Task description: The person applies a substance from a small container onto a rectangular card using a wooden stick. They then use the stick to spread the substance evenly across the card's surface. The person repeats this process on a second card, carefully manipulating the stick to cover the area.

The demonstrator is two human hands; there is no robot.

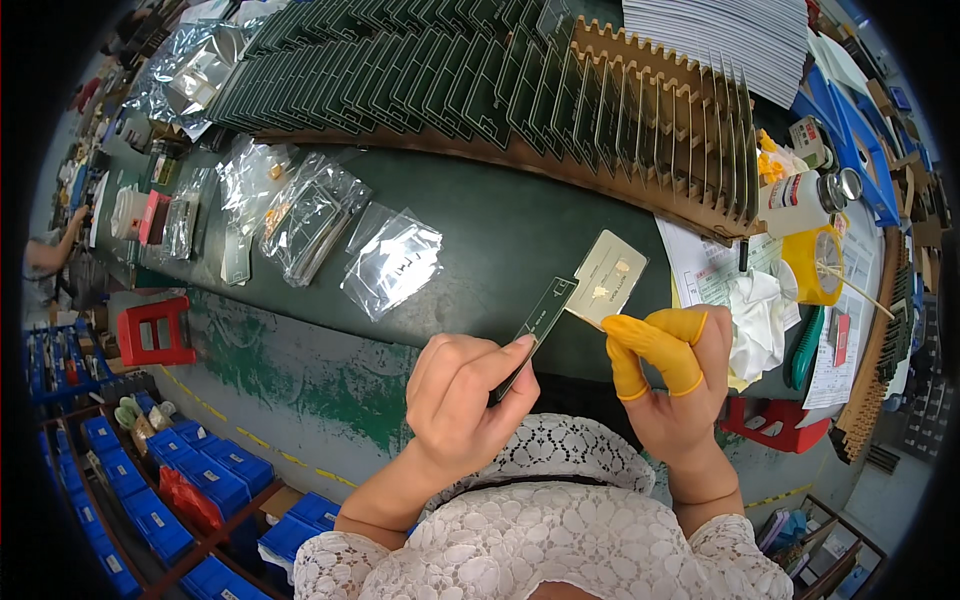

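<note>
Above the near edge of the table, my left hand (465, 400) pinches a thin dark green panel (548, 312) with a pale outline, tilted up to the right. At its far end is a pale gold, card-like plate (613, 272) with small markings; whether the two are one piece I cannot tell. Yellow finger cots cover several fingers of my right hand (670, 370). Its closed fingertips hold a thin pale stick (586, 319) whose tip reaches the joint between panel and plate. The fingers partly hide the stick.
Brown slotted racks (650, 200) of upright green panels line the table's back. Clear plastic bags (395, 260) lie left of centre. A bottle (800, 203), yellow container (812, 265), crumpled white tissue (758, 325) and green-handled tool (806, 348) lie right. A red stool (155, 332) stands lower left.
</note>
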